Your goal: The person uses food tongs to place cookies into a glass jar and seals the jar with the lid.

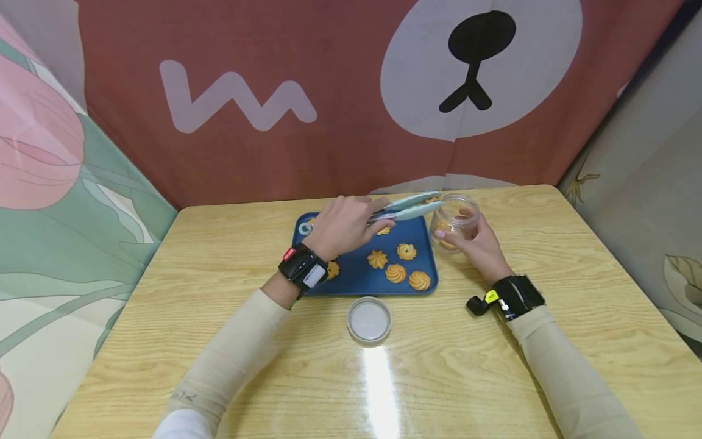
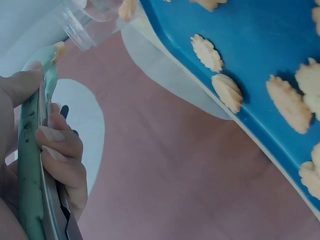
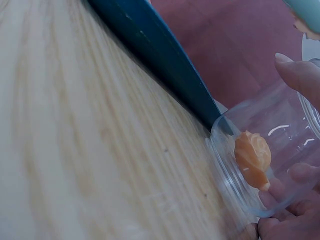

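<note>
"How far along?"
"Partway, I'd judge. On the table [image 1: 450,366], the blue tray [image 1: 353,280] holds several cookies [image 1: 395,273] — those are left. The jar [image 1: 455,222], held in the right grip [image 1: 485,250], has at least one cookie [image 3: 252,155] inside; the left grip [image 1: 347,224] squeezes tongs [image 1: 414,211] pinching another cookie [image 1: 433,200] near its mouth"
"Anything in the way?"
"The left grip hides part of the tray; the lid [image 1: 369,320] lies clear, just in front"
</note>
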Demonstrator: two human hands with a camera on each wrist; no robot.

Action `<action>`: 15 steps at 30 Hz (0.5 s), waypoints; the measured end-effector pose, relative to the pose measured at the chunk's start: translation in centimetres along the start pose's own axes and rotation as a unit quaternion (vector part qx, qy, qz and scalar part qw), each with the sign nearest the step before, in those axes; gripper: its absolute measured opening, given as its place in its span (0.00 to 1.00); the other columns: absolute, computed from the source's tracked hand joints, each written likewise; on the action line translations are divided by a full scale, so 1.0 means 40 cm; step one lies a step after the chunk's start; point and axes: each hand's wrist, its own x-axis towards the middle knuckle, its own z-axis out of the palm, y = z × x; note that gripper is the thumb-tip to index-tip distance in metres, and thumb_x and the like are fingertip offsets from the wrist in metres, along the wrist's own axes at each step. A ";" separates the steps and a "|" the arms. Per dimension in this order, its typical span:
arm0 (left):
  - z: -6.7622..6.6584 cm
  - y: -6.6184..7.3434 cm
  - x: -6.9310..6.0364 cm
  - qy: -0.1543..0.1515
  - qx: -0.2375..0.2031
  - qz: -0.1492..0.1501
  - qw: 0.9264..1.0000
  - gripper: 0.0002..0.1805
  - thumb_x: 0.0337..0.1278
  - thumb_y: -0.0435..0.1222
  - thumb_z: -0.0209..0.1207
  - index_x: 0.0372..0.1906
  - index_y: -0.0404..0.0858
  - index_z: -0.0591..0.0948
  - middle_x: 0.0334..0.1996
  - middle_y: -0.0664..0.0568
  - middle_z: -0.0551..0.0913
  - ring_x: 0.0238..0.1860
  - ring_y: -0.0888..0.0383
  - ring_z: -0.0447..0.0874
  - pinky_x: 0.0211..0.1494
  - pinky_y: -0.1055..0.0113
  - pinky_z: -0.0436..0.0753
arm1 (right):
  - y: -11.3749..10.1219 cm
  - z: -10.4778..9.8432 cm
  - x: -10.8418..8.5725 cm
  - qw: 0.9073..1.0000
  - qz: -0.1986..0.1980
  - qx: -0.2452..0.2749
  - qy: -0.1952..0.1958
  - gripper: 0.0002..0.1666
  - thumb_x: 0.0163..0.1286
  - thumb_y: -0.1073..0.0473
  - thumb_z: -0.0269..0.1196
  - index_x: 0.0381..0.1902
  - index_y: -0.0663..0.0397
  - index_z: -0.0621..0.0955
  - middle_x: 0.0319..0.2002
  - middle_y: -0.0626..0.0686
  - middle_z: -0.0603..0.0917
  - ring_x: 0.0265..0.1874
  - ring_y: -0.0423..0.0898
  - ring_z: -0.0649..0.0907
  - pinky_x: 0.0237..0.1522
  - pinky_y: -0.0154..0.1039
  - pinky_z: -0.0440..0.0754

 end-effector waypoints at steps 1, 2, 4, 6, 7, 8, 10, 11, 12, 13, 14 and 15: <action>0.000 0.002 0.004 -0.001 -0.003 0.000 1.000 0.27 0.73 0.58 0.59 0.66 0.47 0.84 0.18 0.56 0.70 0.15 0.59 0.67 0.20 0.69 0.56 | 0.001 0.000 0.000 1.000 0.000 -0.001 0.000 0.58 0.69 0.46 0.73 0.84 0.51 0.53 0.79 0.60 0.64 0.82 0.59 0.62 0.81 0.61 0.59; 0.001 0.005 0.007 -0.002 -0.004 0.000 1.000 0.27 0.73 0.58 0.59 0.66 0.48 0.84 0.19 0.56 0.71 0.15 0.60 0.67 0.20 0.70 0.56 | 0.001 0.000 0.000 1.000 0.001 -0.001 0.000 0.57 0.69 0.46 0.73 0.84 0.51 0.53 0.79 0.60 0.64 0.82 0.59 0.62 0.81 0.61 0.59; 0.003 0.010 0.015 -0.007 -0.006 -0.001 1.000 0.28 0.73 0.58 0.60 0.67 0.48 0.83 0.20 0.56 0.72 0.16 0.60 0.68 0.20 0.70 0.57 | 0.002 0.000 0.001 1.000 0.001 -0.003 -0.002 0.58 0.70 0.46 0.73 0.84 0.51 0.52 0.79 0.61 0.64 0.82 0.60 0.61 0.81 0.62 0.58; 0.005 0.015 0.023 -0.012 -0.005 -0.002 1.000 0.28 0.73 0.59 0.59 0.67 0.48 0.83 0.20 0.56 0.71 0.16 0.60 0.67 0.21 0.70 0.57 | 0.002 0.000 0.002 1.000 0.002 -0.005 -0.001 0.58 0.70 0.46 0.73 0.85 0.51 0.52 0.79 0.62 0.64 0.82 0.61 0.61 0.81 0.62 0.58; 0.007 0.017 0.027 -0.013 -0.005 -0.002 1.000 0.28 0.73 0.58 0.59 0.68 0.49 0.83 0.19 0.56 0.70 0.16 0.60 0.67 0.21 0.70 0.57 | 0.002 0.000 0.002 1.000 0.002 -0.005 -0.001 0.58 0.70 0.46 0.73 0.85 0.51 0.52 0.79 0.62 0.64 0.82 0.61 0.61 0.81 0.62 0.57; 0.009 0.020 0.030 -0.014 -0.006 -0.004 1.000 0.28 0.73 0.58 0.59 0.68 0.49 0.82 0.19 0.56 0.69 0.16 0.59 0.66 0.20 0.70 0.56 | 0.001 0.000 0.003 1.000 0.003 -0.006 -0.001 0.58 0.70 0.46 0.73 0.85 0.51 0.52 0.79 0.62 0.64 0.82 0.61 0.61 0.82 0.62 0.57; 0.012 0.025 0.038 -0.015 -0.006 -0.004 1.000 0.28 0.73 0.59 0.59 0.69 0.49 0.82 0.18 0.56 0.68 0.15 0.59 0.66 0.20 0.69 0.56 | 0.001 -0.001 0.003 1.000 0.003 -0.008 0.001 0.58 0.69 0.46 0.73 0.85 0.50 0.52 0.79 0.62 0.64 0.82 0.61 0.61 0.82 0.62 0.57; 0.014 0.027 0.042 -0.014 -0.007 -0.005 1.000 0.29 0.73 0.59 0.59 0.69 0.48 0.82 0.18 0.56 0.68 0.15 0.59 0.66 0.20 0.69 0.56 | 0.000 -0.001 0.003 1.000 0.004 -0.009 0.001 0.58 0.69 0.46 0.73 0.85 0.50 0.52 0.79 0.62 0.64 0.82 0.61 0.61 0.82 0.62 0.57; 0.016 0.030 0.046 -0.015 -0.009 -0.006 1.000 0.29 0.73 0.59 0.59 0.69 0.48 0.82 0.19 0.56 0.69 0.16 0.59 0.66 0.20 0.69 0.56 | -0.001 -0.002 0.002 1.000 0.004 -0.011 0.001 0.58 0.69 0.46 0.73 0.85 0.50 0.53 0.79 0.62 0.64 0.82 0.61 0.61 0.82 0.61 0.57; 0.018 0.033 0.051 -0.015 -0.011 -0.007 1.000 0.29 0.73 0.59 0.58 0.69 0.48 0.82 0.19 0.56 0.69 0.16 0.60 0.66 0.20 0.69 0.56 | -0.001 -0.002 0.002 1.000 0.004 -0.013 0.002 0.58 0.69 0.46 0.73 0.85 0.50 0.53 0.79 0.63 0.64 0.82 0.61 0.61 0.82 0.62 0.57; 0.020 0.036 0.056 -0.016 -0.015 -0.008 1.000 0.29 0.74 0.59 0.58 0.69 0.48 0.82 0.20 0.56 0.71 0.16 0.60 0.66 0.20 0.69 0.57 | -0.002 -0.002 0.002 1.000 0.004 -0.014 0.002 0.58 0.69 0.45 0.73 0.85 0.50 0.53 0.79 0.63 0.64 0.82 0.61 0.61 0.82 0.62 0.57; 0.021 0.039 0.061 -0.016 -0.018 -0.010 1.000 0.29 0.74 0.59 0.58 0.69 0.48 0.82 0.20 0.56 0.72 0.16 0.60 0.67 0.20 0.69 0.57 | -0.002 -0.002 0.001 1.000 0.004 -0.015 0.003 0.58 0.69 0.45 0.73 0.85 0.50 0.53 0.78 0.63 0.64 0.82 0.61 0.62 0.82 0.62 0.57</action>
